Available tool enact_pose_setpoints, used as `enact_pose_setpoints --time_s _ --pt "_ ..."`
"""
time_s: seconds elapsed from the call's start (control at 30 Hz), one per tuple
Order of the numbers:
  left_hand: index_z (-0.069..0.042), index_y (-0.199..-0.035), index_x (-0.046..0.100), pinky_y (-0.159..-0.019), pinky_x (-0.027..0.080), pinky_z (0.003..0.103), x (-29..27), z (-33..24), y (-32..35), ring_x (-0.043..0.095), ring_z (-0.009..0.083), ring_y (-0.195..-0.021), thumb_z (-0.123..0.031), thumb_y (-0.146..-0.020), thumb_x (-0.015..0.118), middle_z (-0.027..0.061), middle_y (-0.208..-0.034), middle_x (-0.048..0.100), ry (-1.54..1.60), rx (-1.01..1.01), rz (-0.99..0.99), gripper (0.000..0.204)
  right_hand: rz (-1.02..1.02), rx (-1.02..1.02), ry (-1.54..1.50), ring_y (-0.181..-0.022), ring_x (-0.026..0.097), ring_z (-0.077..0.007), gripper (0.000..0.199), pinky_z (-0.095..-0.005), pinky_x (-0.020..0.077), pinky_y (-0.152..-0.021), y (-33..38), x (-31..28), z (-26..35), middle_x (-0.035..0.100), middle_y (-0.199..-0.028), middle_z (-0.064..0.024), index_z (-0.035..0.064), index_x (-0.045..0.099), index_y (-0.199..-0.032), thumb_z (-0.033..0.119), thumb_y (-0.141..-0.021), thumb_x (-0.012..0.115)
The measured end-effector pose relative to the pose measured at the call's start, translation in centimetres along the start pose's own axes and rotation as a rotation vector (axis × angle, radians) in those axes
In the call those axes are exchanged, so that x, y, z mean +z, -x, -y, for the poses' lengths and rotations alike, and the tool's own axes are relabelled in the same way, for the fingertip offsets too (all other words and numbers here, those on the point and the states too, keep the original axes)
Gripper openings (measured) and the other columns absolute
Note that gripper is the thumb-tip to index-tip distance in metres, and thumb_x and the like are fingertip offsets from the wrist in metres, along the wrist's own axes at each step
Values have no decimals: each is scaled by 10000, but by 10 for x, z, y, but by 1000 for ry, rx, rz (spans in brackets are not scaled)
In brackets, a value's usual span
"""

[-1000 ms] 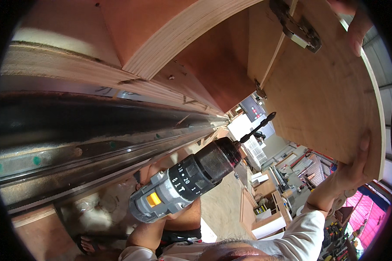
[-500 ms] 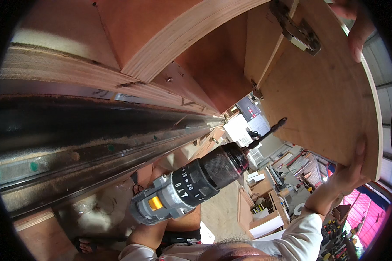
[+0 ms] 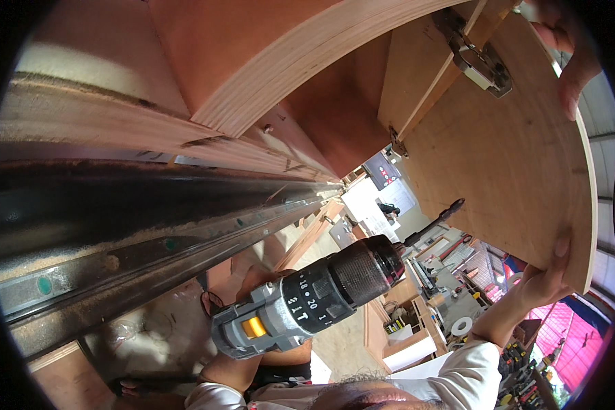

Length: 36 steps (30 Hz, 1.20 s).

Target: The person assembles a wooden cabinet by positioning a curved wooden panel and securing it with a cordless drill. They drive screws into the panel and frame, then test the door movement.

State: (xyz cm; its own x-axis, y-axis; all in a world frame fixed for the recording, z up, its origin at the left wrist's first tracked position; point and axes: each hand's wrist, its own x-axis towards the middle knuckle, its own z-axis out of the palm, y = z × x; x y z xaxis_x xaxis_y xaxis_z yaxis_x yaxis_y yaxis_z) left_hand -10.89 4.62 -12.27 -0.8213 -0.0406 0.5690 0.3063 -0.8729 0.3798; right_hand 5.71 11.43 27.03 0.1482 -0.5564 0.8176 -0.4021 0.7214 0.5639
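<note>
A grey and black cordless drill (image 3: pixel 307 297) with a yellow switch fills the middle. My left hand (image 3: pixel 258 281), mostly hidden behind it, is closed on the drill; its handle cannot be seen. A long dark bit (image 3: pixel 436 224) points up and right, in front of the pale plywood cabinet door (image 3: pixel 499 157). At the door's lower right edge, my right hand (image 3: pixel 543 281) grips the panel with a digit on its inner face. Another person's hand (image 3: pixel 575 85) is at the door's upper right edge. Two metal hinges, an upper one (image 3: pixel 484 70) and a farther one (image 3: pixel 398 143), sit along the door.
The reddish cabinet interior (image 3: pixel 338 109) has a light wood frame edge (image 3: pixel 273 61). A dusty black metal beam (image 3: pixel 102 212) runs along the left. Beyond lie a cluttered workbench (image 3: pixel 451 301), a roll of tape (image 3: pixel 462 326) and a magenta mesh sheet (image 3: pixel 560 335).
The view has shifted slightly. In it the drill and its bit sit a little lower and farther right. Both my hands keep their hold; the other person's hand appears slightly lower.
</note>
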Motion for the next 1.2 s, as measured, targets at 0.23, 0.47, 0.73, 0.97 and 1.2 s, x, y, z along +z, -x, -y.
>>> enact_pose_setpoints --time_s 0.23,0.47,0.73,0.97,1.2 --pt "-31 -1103 499 -893 553 345 0 21 8 664 199 -1001 -204 -909 686 130 -1099 644 149 -59 11 320 38 -20 -61 -974 681 -250 409 -370 569 -862 -2 -4 -4 660 -1129 -206 -109 595 -1212 25 -834 677" --pt "-37 -1121 501 -903 541 349 1 29 4 653 201 -1016 -219 -908 683 127 -1114 636 155 -79 29 334 27 -5 -58 -1003 673 -264 413 -374 552 -890 -1 -7 -4 654 -1152 -210 -100 597 -1216 20 -827 669" --pt "-44 -1142 504 -914 528 354 4 31 2 640 204 -1032 -235 -907 681 122 -1132 628 142 -94 42 351 -39 -58 -79 -980 676 -277 430 -377 561 -867 -3 -4 -11 653 -1155 -205 -98 599 -1211 47 -815 683" --pt "-50 -1161 506 -924 517 358 2 43 5 628 206 -1047 -249 -906 678 118 -1147 620 130 -104 44 366 -108 7 -46 -947 691 -269 442 -344 609 -738 -3 0 -7 661 -1154 -213 -99 595 -1224 73 -830 698" --pt "-57 -1179 509 -934 505 362 -2 45 6 617 208 -1061 -263 -905 676 114 -1162 613 121 -100 35 382 -114 31 16 -959 693 -271 437 -339 619 -731 -6 6 -2 649 -1182 -231 -109 581 -1238 6 -829 688"
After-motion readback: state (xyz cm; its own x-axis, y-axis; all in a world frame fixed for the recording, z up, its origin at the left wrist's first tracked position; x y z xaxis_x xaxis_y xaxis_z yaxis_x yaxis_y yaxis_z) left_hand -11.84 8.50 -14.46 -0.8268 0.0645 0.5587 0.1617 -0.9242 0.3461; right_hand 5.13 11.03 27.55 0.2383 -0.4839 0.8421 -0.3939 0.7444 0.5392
